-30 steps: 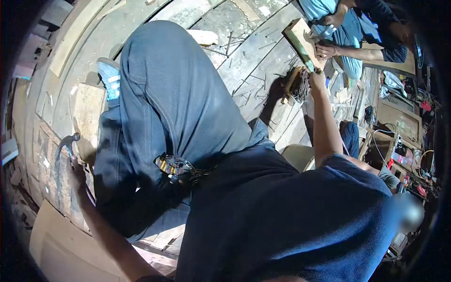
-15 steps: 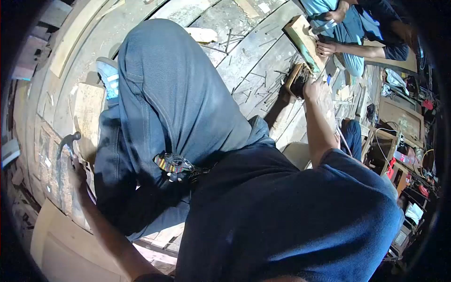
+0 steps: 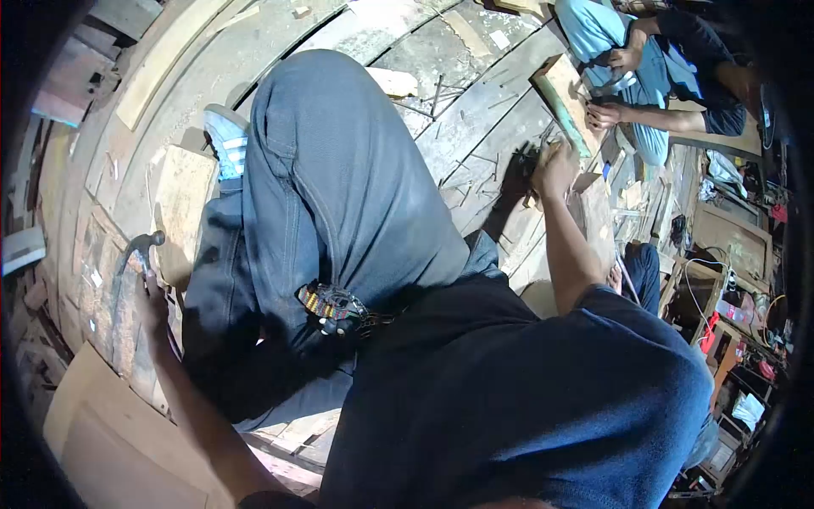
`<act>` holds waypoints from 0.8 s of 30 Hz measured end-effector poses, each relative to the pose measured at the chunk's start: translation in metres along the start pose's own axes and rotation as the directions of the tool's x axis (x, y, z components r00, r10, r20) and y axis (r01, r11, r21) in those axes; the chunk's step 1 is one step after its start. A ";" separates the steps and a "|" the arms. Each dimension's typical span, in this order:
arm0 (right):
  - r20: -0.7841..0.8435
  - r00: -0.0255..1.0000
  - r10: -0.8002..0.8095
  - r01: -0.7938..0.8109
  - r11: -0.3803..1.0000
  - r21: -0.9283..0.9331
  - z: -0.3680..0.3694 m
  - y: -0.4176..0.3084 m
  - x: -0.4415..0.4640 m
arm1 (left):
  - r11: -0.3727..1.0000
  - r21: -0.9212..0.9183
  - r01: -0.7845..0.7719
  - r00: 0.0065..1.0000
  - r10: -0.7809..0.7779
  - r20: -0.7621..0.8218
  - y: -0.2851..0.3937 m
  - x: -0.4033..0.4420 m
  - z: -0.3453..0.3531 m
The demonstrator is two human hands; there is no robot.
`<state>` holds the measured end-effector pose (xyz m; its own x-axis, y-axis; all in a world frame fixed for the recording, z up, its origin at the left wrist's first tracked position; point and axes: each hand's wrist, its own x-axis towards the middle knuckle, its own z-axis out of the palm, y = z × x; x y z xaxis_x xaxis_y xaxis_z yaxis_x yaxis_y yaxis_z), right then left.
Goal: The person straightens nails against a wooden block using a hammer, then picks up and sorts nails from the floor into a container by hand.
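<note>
My left hand (image 3: 153,307) is closed round the handle of a claw hammer (image 3: 136,248), its metal head raised beside a block of wood (image 3: 185,199). My right hand (image 3: 555,170) is out to the right, fingers curled, over the plank floor. What it grips is mostly hidden; a small brownish edge shows below the wrist. Loose nails (image 3: 483,161) lie scattered on the planks near it, and a dark shadow falls beside the fingers. A wooden piece with a green side (image 3: 564,97) stands just past my right hand.
Another person's hands (image 3: 606,114) work at the green-sided wood, one holding a tool. My bent knee (image 3: 331,110) fills the centre. A curved wooden panel (image 3: 102,433) lies at lower left. Cluttered shelves (image 3: 738,288) stand at the right.
A brown-rimmed container of nails seen at my right hand is now largely out of sight, and that hand has turned over. The hammer stays in my left hand. The whole view has shifted slightly.
</note>
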<state>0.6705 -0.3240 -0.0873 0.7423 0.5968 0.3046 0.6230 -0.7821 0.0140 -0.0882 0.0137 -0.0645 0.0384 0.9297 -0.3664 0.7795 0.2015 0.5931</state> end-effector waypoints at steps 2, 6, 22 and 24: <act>0.240 0.960 0.143 -0.198 0.954 0.227 0.018 -0.030 0.017 | 0.996 0.083 -0.020 1.000 0.022 -0.018 0.020 -0.006 0.000; 0.391 0.876 0.282 -0.407 0.867 0.289 0.050 -0.069 0.054 | 0.996 0.068 -0.052 0.998 0.055 -0.033 0.007 0.000 0.002; 0.524 0.808 0.270 -0.533 0.712 0.457 0.092 -0.058 0.099 | 0.998 0.048 -0.045 0.998 0.046 -0.035 0.017 -0.009 0.003; 0.480 0.834 0.271 -0.551 0.460 0.697 0.127 -0.041 0.101 | 0.979 0.152 -0.138 0.984 0.152 -0.088 0.018 -0.009 0.004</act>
<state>0.7507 -0.2089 -0.1784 0.9064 0.3723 -0.1997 0.0497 -0.5634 -0.8247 -0.0719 0.0079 -0.0530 0.1017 0.9729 -0.2076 0.8525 0.0223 0.5223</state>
